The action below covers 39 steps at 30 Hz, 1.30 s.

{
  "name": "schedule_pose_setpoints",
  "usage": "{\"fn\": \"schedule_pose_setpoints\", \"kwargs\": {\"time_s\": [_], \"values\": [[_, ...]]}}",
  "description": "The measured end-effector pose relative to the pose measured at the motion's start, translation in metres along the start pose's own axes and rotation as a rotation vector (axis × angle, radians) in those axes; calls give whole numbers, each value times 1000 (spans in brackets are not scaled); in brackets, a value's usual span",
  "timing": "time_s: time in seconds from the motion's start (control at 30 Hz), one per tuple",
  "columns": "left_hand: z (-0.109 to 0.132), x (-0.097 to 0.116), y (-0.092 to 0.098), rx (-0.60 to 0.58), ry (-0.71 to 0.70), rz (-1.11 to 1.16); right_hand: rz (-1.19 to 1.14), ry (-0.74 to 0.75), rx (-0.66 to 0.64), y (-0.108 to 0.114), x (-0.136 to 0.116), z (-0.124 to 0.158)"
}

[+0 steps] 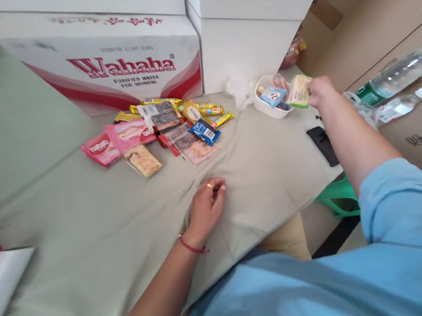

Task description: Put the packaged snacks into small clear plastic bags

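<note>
My right hand (320,91) is closed on the edge of a small yellow-and-green snack packet (298,91), held at the right rim of a white bowl (277,113). Inside the bowl lie a blue-and-white packet (272,96) and other small wrapped snacks. My left hand (207,204) rests on the cloth with its fingers curled together, and nothing shows in it. Beyond it is a pile of snacks: pink Nabati packets (132,134), a blue packet (205,132), a clear-wrapped biscuit (144,161) and several yellow sticks (208,108).
A Wahaha water carton (109,61) and white boxes (248,44) stand behind the snacks. Crumpled clear plastic (238,90) lies left of the bowl. A black phone (323,145) sits near the right edge, under my forearm. Plastic bottles (403,73) are at the right, above a green stool (336,196).
</note>
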<state>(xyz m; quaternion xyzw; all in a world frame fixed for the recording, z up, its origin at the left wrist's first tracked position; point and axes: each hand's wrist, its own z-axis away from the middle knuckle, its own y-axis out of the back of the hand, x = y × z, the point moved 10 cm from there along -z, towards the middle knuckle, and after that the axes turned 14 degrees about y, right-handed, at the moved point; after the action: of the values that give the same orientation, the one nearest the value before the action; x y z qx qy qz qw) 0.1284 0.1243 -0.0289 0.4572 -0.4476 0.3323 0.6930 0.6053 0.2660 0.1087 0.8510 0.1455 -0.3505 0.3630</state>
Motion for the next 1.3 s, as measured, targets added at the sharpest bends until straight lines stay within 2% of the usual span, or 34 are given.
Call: {"fn": "schedule_pose_setpoints", "kwargs": {"time_s": [0.1, 0.23, 0.3, 0.4, 0.53, 0.6, 0.67, 0.73, 0.77, 0.83, 0.9, 0.93, 1.0, 1.07, 1.13, 1.2, 1.23, 1.3], "values": [[5, 13, -3, -13, -89, -77, 79, -166, -73, -39, 18, 3], [7, 15, -2, -5, -142, -84, 320, -131, -186, -61, 21, 22], [8, 15, -4, -13, -166, -87, 536, -69, -270, -63, 19, 27], [9, 16, -8, -26, -190, -96, 778, 5, -292, -58, 14, 28], [9, 16, -9, -44, -184, -102, 805, -25, -350, -60, 16, 25], [8, 15, -8, -44, -172, -101, 804, -4, -320, -55, 6, 24], [8, 15, -7, -42, -162, -99, 809, 128, -186, -47, -21, 25], [8, 14, -8, -52, -160, -94, 773, 338, -133, -53, -54, 37], [8, 14, -8, -58, -160, -89, 736, 444, -184, -66, -68, 47], [8, 14, -9, -61, -160, -78, 644, 610, -394, -104, -84, 75], [7, 14, -8, -57, -154, -64, 568, 657, -575, -138, -86, 101], [7, 14, -8, -57, -148, -53, 544, 632, -619, -150, -84, 110], [7, 13, -6, -59, -128, -11, 488, 532, -616, -159, -78, 122], [6, 10, -4, -57, -95, 51, 348, 421, -523, -152, -80, 136], [4, 5, -3, -65, -35, 140, 96, 273, -397, -134, -85, 162], [0, -3, -5, -104, 58, 272, -212, 29, -317, -118, -86, 204], [-2, -8, -7, -132, 106, 349, -353, -87, -320, -114, -89, 230], [-3, -13, -11, -186, 175, 486, -518, -221, -336, -105, -103, 279]]}}
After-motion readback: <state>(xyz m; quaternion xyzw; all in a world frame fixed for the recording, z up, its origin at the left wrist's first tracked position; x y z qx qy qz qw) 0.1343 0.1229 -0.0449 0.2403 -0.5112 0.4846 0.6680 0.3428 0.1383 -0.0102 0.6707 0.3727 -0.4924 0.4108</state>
